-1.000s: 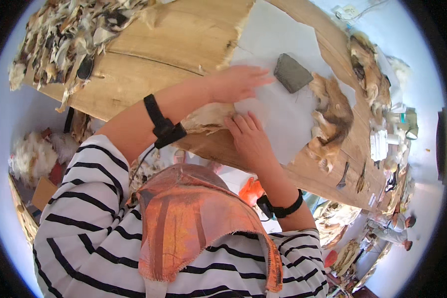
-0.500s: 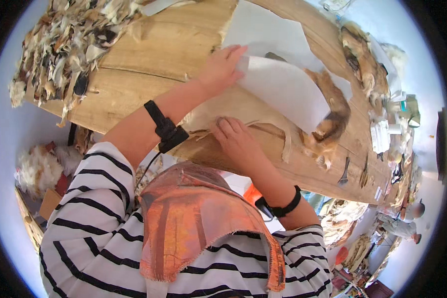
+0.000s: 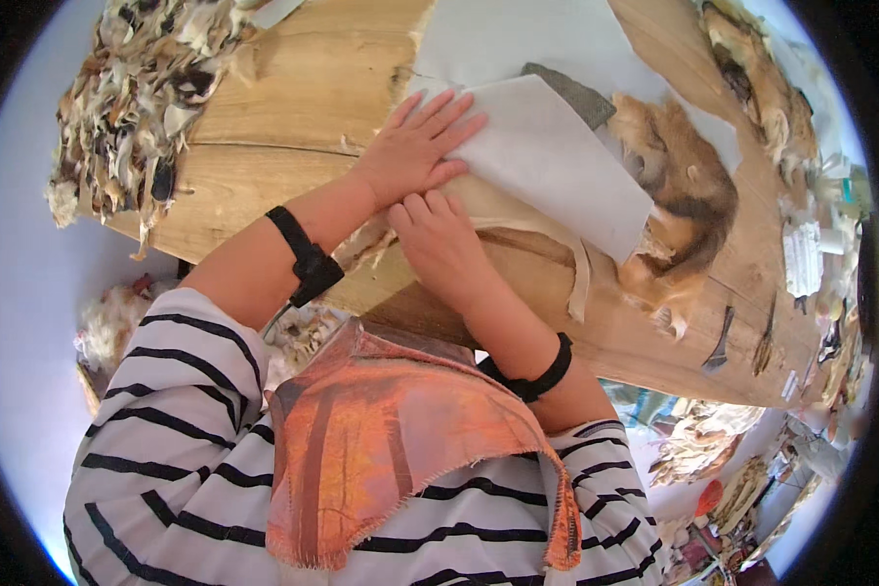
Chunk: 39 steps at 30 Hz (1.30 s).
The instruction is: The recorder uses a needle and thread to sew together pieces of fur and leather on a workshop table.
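My left hand [image 3: 415, 146] lies flat with fingers spread, across the left end of a white paper sheet [image 3: 557, 156] and the pale hide beside it. Just below it, my right hand [image 3: 441, 234] has its fingers curled together on the edge of a fur pelt [image 3: 523, 217], pale skin side up. That pelt runs partly under the white sheet, with a thin strip trailing at its right. Brown fur [image 3: 689, 186] shows beyond the sheet's right end. A dark grey piece [image 3: 571, 96] lies partly under the sheet's far edge, over a larger white sheet [image 3: 518, 39].
A heap of fur scraps [image 3: 137, 117] covers the far left of the wooden table [image 3: 264, 186]. On the right are a dark brush-like tool [image 3: 720, 340], another fur pelt [image 3: 762, 78] and a white stack [image 3: 802, 259]. More hides [image 3: 703, 439] lie below the table's right edge.
My right hand has moved left and up along the pelt, close to my left hand. The left hand's fingers have spread, and the dark grey piece shows more.
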### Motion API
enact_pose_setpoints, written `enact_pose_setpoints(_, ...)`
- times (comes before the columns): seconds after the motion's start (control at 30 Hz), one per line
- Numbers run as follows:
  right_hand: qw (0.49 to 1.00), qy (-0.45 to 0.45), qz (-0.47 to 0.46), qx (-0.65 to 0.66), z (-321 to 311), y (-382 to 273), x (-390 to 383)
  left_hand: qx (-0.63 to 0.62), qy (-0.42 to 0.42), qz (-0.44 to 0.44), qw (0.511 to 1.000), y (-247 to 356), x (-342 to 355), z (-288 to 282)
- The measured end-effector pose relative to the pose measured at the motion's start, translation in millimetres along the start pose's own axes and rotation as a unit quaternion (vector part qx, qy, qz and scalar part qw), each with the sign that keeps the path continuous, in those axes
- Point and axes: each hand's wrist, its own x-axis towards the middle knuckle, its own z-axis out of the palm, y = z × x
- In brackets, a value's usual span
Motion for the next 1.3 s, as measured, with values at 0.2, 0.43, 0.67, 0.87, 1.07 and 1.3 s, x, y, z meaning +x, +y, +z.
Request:
enact_pose_setpoints(0.2, 0.997, -0.019, -0.013, 0.076, -6, 4, -9, -0.027, -0.018, -0.003, 0.999, 2, 0, -10)
enact_pose_setpoints(0.43, 0.992, -0.072, -0.008, 0.098, -31, -7, -24, -0.014, 0.008, 0.008, 1.0, 1, -1, -7)
enact_pose_setpoints(0.67, 0.991, 0.02, 0.091, 0.093, -89, 10, -77, -0.036, 0.03, 0.002, 0.999, 2, -8, -11)
enact_pose_setpoints(0.87, 0.911, 0.213, 0.352, 0.024, -127, 132, -71, -0.1, 0.031, 0.052, 0.993, 27, -43, -29)
enact_pose_setpoints(1.07, 0.9, -0.095, 0.324, 0.276, -144, 59, -102, -0.212, -0.145, 0.07, 0.964, 34, -171, -78)
enact_pose_setpoints(1.3, 0.989, -0.124, 0.057, 0.055, -70, -37, -45, -0.281, -0.046, -0.097, 0.954, 39, -204, -89)
